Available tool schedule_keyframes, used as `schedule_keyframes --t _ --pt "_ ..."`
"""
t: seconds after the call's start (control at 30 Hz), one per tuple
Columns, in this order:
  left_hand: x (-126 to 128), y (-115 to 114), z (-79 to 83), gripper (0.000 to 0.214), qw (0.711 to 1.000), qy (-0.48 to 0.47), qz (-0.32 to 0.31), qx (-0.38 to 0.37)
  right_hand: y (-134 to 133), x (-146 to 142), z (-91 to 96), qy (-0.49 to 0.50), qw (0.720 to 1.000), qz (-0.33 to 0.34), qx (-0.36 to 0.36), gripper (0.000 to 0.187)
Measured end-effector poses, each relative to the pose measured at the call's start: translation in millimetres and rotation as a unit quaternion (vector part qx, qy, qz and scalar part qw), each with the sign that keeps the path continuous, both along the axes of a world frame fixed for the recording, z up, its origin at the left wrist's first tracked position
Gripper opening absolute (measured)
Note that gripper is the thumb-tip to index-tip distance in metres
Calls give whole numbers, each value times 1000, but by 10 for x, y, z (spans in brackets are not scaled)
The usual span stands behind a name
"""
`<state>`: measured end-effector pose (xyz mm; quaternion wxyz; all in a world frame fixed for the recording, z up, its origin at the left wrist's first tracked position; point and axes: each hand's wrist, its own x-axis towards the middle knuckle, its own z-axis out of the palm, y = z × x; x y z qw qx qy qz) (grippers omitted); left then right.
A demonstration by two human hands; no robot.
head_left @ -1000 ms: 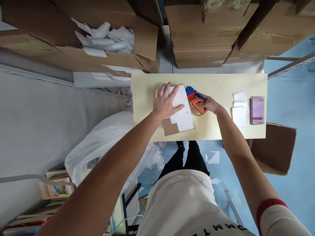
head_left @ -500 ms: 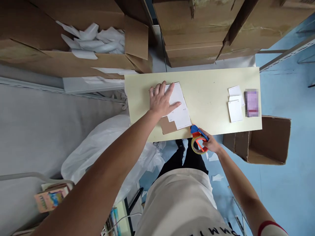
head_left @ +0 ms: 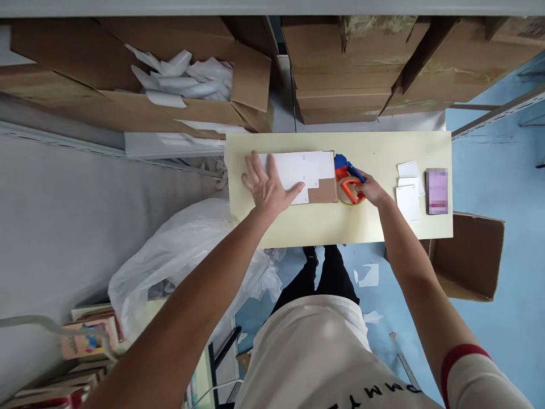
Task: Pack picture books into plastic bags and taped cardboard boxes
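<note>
While the left hand [head_left: 267,187] lies palm down and widely spread over the nine o'clock end of a flat cardboard package [head_left: 320,163], its thumb points toward two o'clock and its other fingers toward eleven; it is closed around nothing. White sheets cover most of the package, with bare brown board showing at its four o'clock corner. The package rests on a pale yellow table [head_left: 366,224], toward nine o'clock of the tabletop's middle.

Just beside the package's three o'clock end, the right hand [head_left: 369,187] has its fingers curled firmly round a blue and orange tape dispenser [head_left: 342,172]. The dispenser's blue head sits right at the package's edge, though whether the two touch is hard to tell, and its tape roll hangs toward six o'clock.

Reckoned from the package, small white cards [head_left: 407,201] and a blurred-out purple box [head_left: 436,191] lie well apart at three o'clock. A brown carton [head_left: 468,258] stands near four, and a translucent plastic bag [head_left: 170,250] bulges at eight. A box of crumpled white material [head_left: 128,102] is at ten, with large cartons [head_left: 340,102] at one.
</note>
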<state>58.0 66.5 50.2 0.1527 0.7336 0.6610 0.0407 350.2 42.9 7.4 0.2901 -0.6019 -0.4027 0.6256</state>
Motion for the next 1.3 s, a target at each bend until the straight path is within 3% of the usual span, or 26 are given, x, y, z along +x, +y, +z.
schedule_keyframes --t 0.07,0.13,0.33,0.4,0.5,0.63,0.77,0.87,0.97,1.17,1.3 --pt "27 65 38 82 996 -3 -84 -17 126 2 15 6 1000 1 -16 79" --pt "48 125 35 74 991 -5 -129 -29 152 -17 31 10 1000 1 -22 79" --pt "54 142 -50 75 994 -12 -108 -18 43 11 66 -1 1000 10 -15 82" --pt "62 130 -45 75 994 -10 -103 -21 -129 40 79 -5 1000 10 -22 84" --pt "80 122 -16 74 995 -8 -100 -23 -589 20 82 -5 998 23 -51 87" --pt "95 117 15 74 995 -10 -100 -17 -1189 -186 32 16 998 11 -59 86" --pt "90 117 20 75 994 -5 -103 -23 -1375 -371 -21 4 999 -17 -47 86" --pt "67 120 18 76 993 -1 -117 -25 -1317 -297 17 0 998 12 -55 88" --pt "35 124 16 77 990 1 -137 -29 -1088 -34 126 -38 989 120 -82 90" --pt "-30 141 -30 77 985 -7 -172 -22 -279 391 254 -177 921 345 -37 85" --pt "-56 155 -58 79 983 -15 -180 -29 -72 437 223 -193 890 413 -16 84"
